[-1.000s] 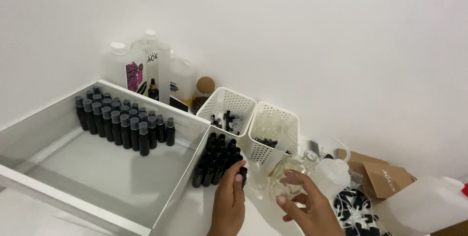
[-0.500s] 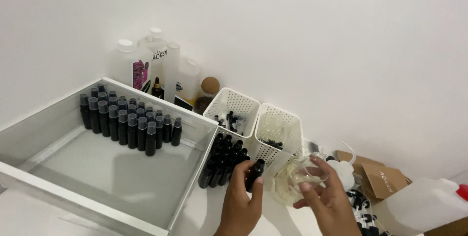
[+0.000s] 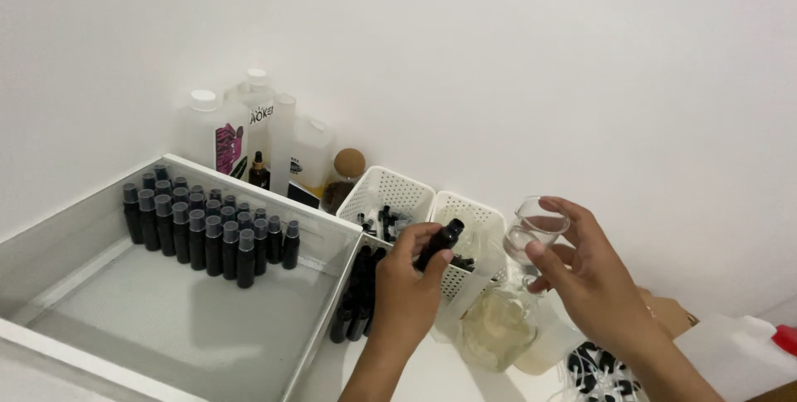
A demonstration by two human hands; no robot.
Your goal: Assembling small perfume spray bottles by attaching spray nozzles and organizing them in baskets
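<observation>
Two bare hands are raised over the white worktop (image 3: 432, 373), just in front of a pair of white perforated baskets (image 3: 390, 194). The left hand (image 3: 407, 286) has its grip closed around a small black spray bottle (image 3: 440, 243), held tilted with its cap pointing up and to the right, above the nearer basket. The right hand (image 3: 581, 273) grasps a small clear glass beaker (image 3: 535, 228) by its side, fingers wrapped around it, upright and just beside the bottle but not touching it. Below and between the hands stands a round clear glass flask (image 3: 498, 331) with pale liquid. A cluster of black bottles (image 3: 357, 302) sits on the worktop under the left wrist, against the wall of a large white tray (image 3: 166, 344). Inside the tray, at its far corner, more capped black spray bottles (image 3: 207, 228) stand in rows. Behind the tray, against the wall, stand tall white plastic bottles (image 3: 207, 128), a small dark dropper bottle (image 3: 259, 171) and a cork-stoppered jar (image 3: 344, 171). A brown cardboard box (image 3: 672, 312) shows behind the right wrist
</observation>
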